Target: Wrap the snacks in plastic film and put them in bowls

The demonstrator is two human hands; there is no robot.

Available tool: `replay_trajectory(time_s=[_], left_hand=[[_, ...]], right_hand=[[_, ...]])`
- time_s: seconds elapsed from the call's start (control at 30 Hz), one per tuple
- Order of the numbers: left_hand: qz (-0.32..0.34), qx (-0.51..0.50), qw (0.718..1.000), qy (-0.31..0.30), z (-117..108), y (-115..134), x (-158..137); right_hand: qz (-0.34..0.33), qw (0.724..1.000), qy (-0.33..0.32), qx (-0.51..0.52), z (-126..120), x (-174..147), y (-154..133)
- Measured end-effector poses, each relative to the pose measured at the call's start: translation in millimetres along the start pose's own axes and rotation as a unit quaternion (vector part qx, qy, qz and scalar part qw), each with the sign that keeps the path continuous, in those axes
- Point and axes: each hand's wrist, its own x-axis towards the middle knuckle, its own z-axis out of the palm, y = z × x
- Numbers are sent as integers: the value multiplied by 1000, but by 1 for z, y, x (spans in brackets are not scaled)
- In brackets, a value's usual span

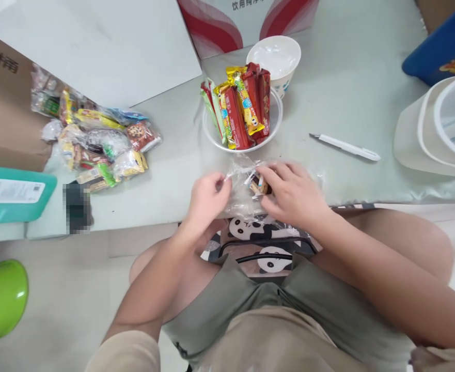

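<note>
A clear plastic bag lies at the front edge of the table between my hands, with a small wrapped snack in or on it. My left hand pinches the left side of the bag between thumb and fingers. Curved over the snack from the right, my right hand has its fingers on the snack and the plastic; part of the snack is hidden under them. Just beyond the bag stands a clear round bowl holding several upright snack packets in red, yellow and green wrappers.
Behind the bowl is a white paper cup. A white pen-like cutter lies to the right, near white buckets. Several wrapped snacks are heaped at left, by a pixelated dark object and a teal container. Boxes stand behind.
</note>
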Motion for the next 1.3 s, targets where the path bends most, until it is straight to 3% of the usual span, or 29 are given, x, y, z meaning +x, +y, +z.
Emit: replay_trajectory(time_s=[0.07, 0.13, 0.2, 0.3, 0.43, 0.53, 0.67, 0.73, 0.9, 1.03, 1.1, 1.17, 1.23, 1.3], left_hand=[[-73, -163, 984, -2, -1, -1, 7], [-126, -328, 936, -24, -4, 0, 10], [-165, -442, 877, -90, -9, 0, 9], [-201, -520, 808, -187, -16, -1, 2], [-172, -549, 789, -217, -26, -2, -6], [-136, -543, 798, -223, -30, 3, -12], [-93, -524, 816, -226, -31, 13, -13], [-87, -527, 815, -225, -33, 17, -13], [-94, -507, 838, -180, -45, 20, -11], [-88, -488, 858, -131, -59, 14, -8], [-80, -518, 847, -91, -69, 9, -6], [-64, -565, 821, -53, -81, 4, -2], [-45, -615, 787, -30, -91, -1, 2], [-44, -658, 751, -14, -99, -6, 7]], right_hand=[[18, 999, -25, -12, 9, 5, -8], [28, 999, -40, -11, 17, 10, -13], [30, 999, -44, 0, 21, 13, -15], [43, 997, -38, 46, 23, 15, -14], [51, 976, -13, 210, 21, 11, -9], [68, 917, 6, 392, 24, 8, -10], [111, 782, 8, 614, 29, 10, -16], [132, 735, -20, 665, 27, 11, -20], [167, 670, -68, 721, 15, 11, -27], [204, 576, -67, 789, 19, 9, -32], [228, 519, -56, 822, 20, 9, -32], [238, 480, -42, 843, 16, 8, -27], [221, 471, -19, 854, 5, 8, -19], [196, 491, 25, 848, -11, 10, -10]])
